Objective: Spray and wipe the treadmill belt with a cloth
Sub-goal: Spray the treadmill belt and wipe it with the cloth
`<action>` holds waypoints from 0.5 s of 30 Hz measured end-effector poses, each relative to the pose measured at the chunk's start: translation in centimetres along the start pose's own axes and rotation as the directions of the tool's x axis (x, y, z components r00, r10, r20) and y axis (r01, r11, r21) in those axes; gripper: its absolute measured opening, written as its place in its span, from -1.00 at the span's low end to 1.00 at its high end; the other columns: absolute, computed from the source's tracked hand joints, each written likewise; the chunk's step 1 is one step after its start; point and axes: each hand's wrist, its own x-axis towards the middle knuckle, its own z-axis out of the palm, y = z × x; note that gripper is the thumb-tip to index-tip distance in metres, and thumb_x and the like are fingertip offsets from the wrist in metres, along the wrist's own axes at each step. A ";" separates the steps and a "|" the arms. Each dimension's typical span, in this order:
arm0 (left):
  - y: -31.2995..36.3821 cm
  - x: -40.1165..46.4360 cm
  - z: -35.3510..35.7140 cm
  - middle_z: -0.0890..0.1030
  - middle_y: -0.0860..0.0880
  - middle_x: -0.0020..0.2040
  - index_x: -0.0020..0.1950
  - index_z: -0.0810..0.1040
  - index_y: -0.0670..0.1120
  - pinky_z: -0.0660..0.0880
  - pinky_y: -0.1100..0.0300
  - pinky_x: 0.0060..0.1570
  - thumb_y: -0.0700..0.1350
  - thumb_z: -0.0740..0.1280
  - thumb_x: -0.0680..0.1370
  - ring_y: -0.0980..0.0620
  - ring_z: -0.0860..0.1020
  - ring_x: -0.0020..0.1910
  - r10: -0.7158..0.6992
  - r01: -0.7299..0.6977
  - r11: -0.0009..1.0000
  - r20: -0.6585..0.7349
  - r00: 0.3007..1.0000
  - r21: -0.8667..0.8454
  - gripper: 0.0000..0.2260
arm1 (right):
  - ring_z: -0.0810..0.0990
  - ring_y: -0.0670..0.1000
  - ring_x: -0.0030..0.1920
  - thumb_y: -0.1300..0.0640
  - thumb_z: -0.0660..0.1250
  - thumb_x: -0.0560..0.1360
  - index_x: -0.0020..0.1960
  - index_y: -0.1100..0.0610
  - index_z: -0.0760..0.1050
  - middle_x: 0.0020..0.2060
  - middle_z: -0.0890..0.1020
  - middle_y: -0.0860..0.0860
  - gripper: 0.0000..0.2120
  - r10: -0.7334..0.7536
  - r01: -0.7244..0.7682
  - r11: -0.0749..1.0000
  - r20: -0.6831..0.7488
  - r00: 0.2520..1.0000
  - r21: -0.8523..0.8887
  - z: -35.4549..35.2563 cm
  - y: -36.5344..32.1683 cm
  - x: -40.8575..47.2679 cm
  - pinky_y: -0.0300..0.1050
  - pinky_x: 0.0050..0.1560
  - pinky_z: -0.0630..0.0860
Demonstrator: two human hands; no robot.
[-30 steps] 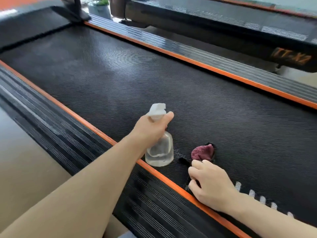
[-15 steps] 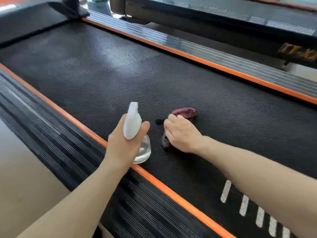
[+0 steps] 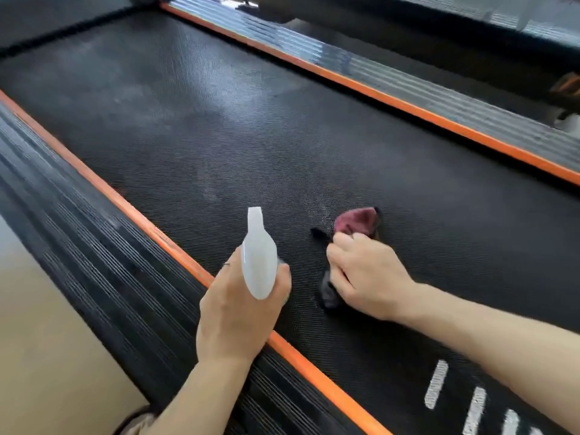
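Note:
The black textured treadmill belt (image 3: 235, 146) fills the middle of the view. My left hand (image 3: 238, 306) grips a clear spray bottle with a white head (image 3: 259, 255), nozzle pointing away over the belt's near edge. To its right, my right hand (image 3: 364, 274) presses down on a crumpled dark cloth with a maroon side (image 3: 356, 222), fingers curled over it. The cloth lies flat on the belt and is partly hidden under the hand.
Orange strips line the belt: near side (image 3: 131, 208) and far side (image 3: 408, 105). Ribbed black side rails (image 3: 78, 246) run outside them. White stripes (image 3: 436, 387) mark the belt at lower right. A second treadmill (image 3: 470, 36) stands behind. Beige floor (image 3: 47, 356) lies at lower left.
My right hand slid the cloth forward along the belt from the near edge. My left hand turned the bottle so its head now faces me and drew back slightly.

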 end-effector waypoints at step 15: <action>-0.7 0.4 0.8 0.63 -0.07 -0.16 0.03 0.58 -0.11 0.59 -0.11 -0.12 0.35 0.31 0.39 -0.21 0.63 -0.16 0.010 -0.012 1.000 -0.067 0.998 -0.029 -0.46 | 0.55 0.16 -0.10 0.00 0.15 0.56 -0.14 0.10 0.50 -0.09 0.57 0.02 -0.76 0.121 -0.120 0.992 -0.050 0.991 0.032 1.7 -2.0 7.8 -0.02 -0.19 0.34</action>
